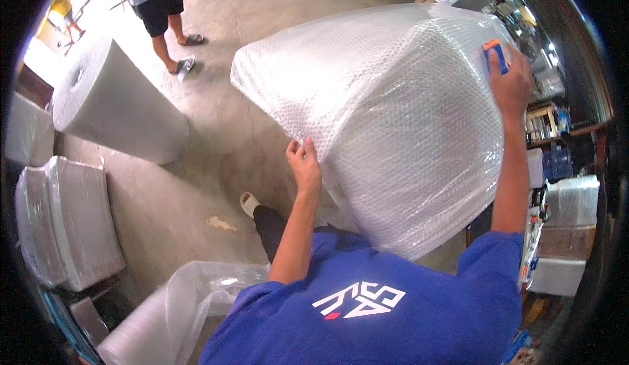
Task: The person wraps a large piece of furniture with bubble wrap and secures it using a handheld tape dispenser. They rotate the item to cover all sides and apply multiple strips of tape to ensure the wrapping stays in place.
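Note:
A large, bulky item wrapped in clear bubble wrap [419, 123] stands in front of me, its sheet shiny and creased. At the wrap's lower left edge, my left hand [304, 167] is closed, with bent fingers pinching the plastic. My right hand [513, 83] reaches over the far right side of the bundle. It is wrapped round a small blue-and-orange tool [496, 57] held against the wrap; the tool's exact kind is not clear. What lies inside the wrap is hidden by the bubbles.
A big roll of white wrap [124, 106] stands at left, above wrapped packages [82, 221]. Another plastic roll [147, 329] lies at lower left. A person in black shorts [162, 8] stands beyond. Stacked boxes [569, 234] and shelves line the right.

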The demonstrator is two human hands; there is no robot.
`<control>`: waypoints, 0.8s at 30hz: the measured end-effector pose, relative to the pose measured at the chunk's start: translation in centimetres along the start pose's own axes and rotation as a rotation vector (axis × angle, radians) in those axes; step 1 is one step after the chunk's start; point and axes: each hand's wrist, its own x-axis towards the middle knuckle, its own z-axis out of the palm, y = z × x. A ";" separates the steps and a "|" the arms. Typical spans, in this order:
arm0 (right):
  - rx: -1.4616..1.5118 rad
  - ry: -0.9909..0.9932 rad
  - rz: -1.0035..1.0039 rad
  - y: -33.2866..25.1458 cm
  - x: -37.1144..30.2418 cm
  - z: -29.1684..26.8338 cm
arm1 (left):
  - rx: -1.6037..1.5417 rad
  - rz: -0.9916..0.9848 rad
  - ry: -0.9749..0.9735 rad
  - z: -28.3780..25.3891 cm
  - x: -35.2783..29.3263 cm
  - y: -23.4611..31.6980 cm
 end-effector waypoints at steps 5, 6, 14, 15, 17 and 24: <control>0.237 -0.473 0.364 9.1 -1.0 6.9 | -0.064 -0.452 -0.181 -0.5 1.5 -1.8; 0.174 -0.451 0.432 9.7 -1.5 7.9 | -0.106 -0.518 -0.270 -0.7 1.6 -2.1; 0.042 -0.509 0.479 7.7 0.6 4.8 | -0.158 -0.864 -0.988 -3.0 5.2 -4.6; 0.024 -0.447 0.494 5.6 0.6 2.0 | -0.125 -0.870 -1.014 -3.2 5.9 -5.2; 0.107 -0.381 0.639 -0.7 -0.7 -4.9 | -0.056 -0.880 -1.125 -3.1 6.8 -6.3; 0.660 -0.721 1.342 -36.2 -9.2 -17.8 | -0.265 -1.181 -0.960 -4.0 6.2 -3.0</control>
